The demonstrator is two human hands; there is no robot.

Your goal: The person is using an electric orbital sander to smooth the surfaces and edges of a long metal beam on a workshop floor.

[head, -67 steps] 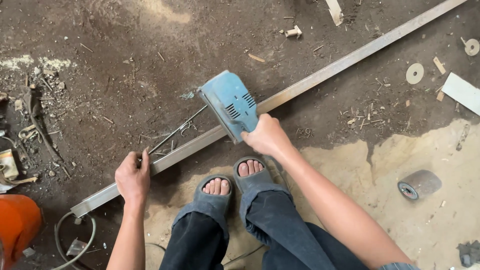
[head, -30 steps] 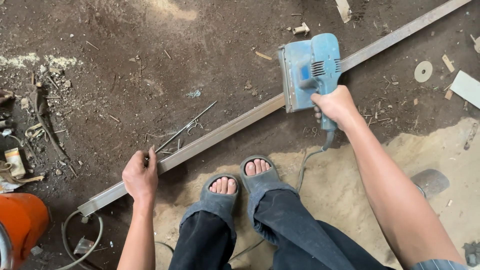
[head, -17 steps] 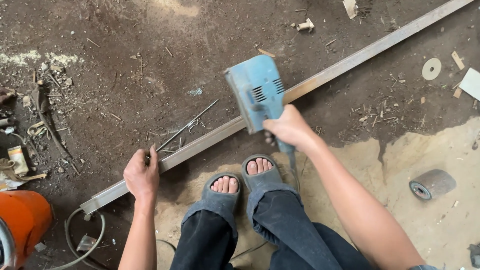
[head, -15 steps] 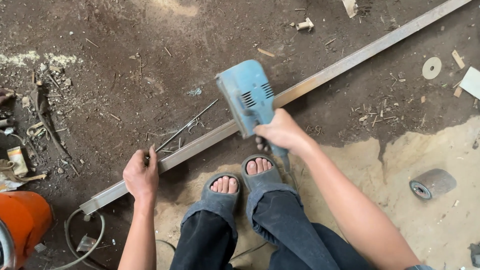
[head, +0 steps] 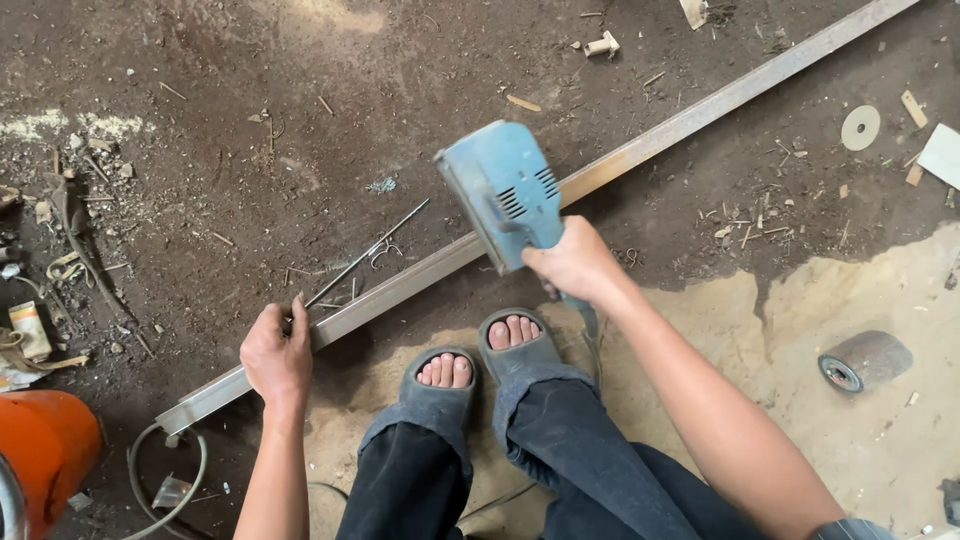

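A long grey metal bar (head: 690, 115) lies slantwise on the dirt floor, from lower left to upper right. My left hand (head: 275, 355) presses down on the bar near its lower left end, fingers wrapped over it. My right hand (head: 575, 265) grips the handle of a blue electric sander (head: 500, 190), which sits on the bar near its middle. My two feet in grey sandals (head: 480, 360) stand just below the bar on sandy ground.
Thin metal rods (head: 365, 255) lie beside the bar. An orange object (head: 45, 455) sits at lower left with a grey cable (head: 165, 480) near it. A sanding drum (head: 865, 360) lies at right, a round disc (head: 860, 127) and wood scraps at upper right.
The sander slid along the bar toward upper right, then came back down toward the middle. My left hand has stayed on the bar's lower end.
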